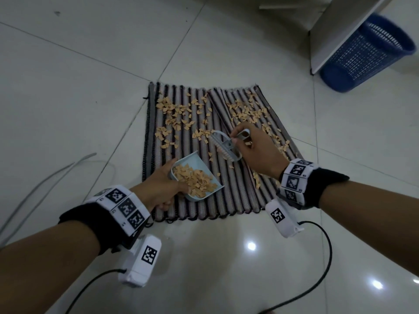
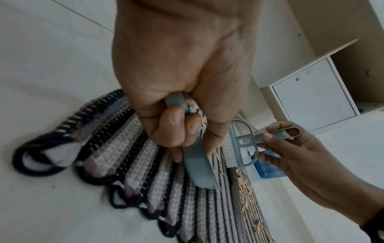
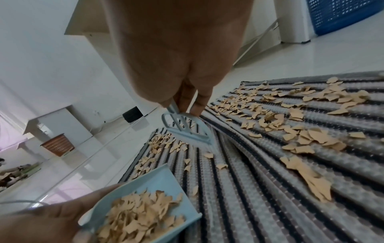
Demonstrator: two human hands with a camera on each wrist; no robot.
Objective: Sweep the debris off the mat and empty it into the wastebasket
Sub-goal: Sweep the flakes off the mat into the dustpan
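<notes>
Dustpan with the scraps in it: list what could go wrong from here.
1. The dustpan in the left hand is heaped with scraps near its open lip; tipping it could spill them back onto the mat.
2. The wastebasket stands well off, so carrying may shed pieces on the floor.
3. The right hand only pinches the brush; it might slip.

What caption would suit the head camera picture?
Left hand holds a half-filled dustpan while right hand brushes scraps across the striped mat.
</notes>
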